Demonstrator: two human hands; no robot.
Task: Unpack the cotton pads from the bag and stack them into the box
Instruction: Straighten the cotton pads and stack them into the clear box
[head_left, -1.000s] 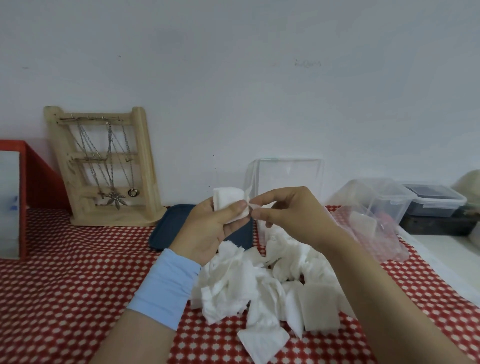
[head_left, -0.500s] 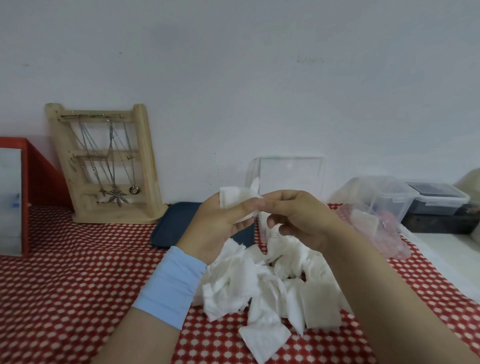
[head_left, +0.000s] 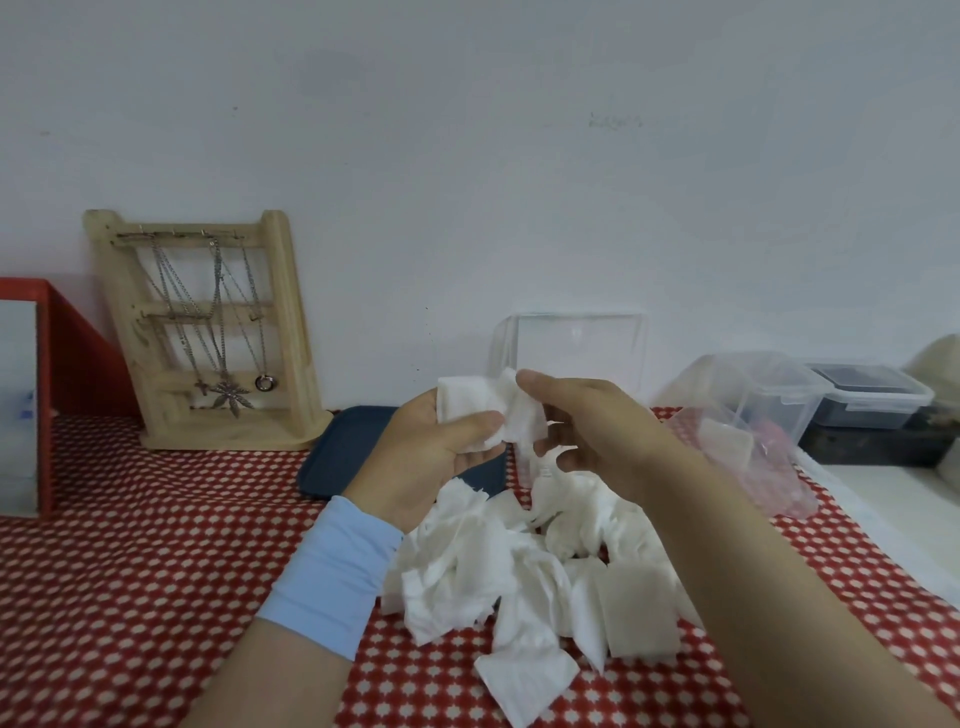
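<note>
My left hand (head_left: 426, 457) holds a small stack of white cotton pads (head_left: 462, 402) between thumb and fingers, raised above the table. My right hand (head_left: 592, 431) pinches another white pad (head_left: 522, 415) against that stack. Below both hands lies a loose heap of cotton pads (head_left: 519, 566) on the red dotted tablecloth (head_left: 130, 571). A clear plastic box (head_left: 576, 348) stands upright behind my hands by the wall. The crumpled clear-pink bag (head_left: 753, 457) lies to the right with a pad still inside.
A wooden necklace stand (head_left: 208, 332) leans on the wall at the left, beside a red-framed panel (head_left: 31, 395). A dark blue tray (head_left: 348, 447) lies behind my left hand. Clear lidded containers (head_left: 831, 400) sit at the far right.
My right hand has brought its pad up against the stack in my left hand, and its fingers now spread over it. Both hands stayed at about the same height.
</note>
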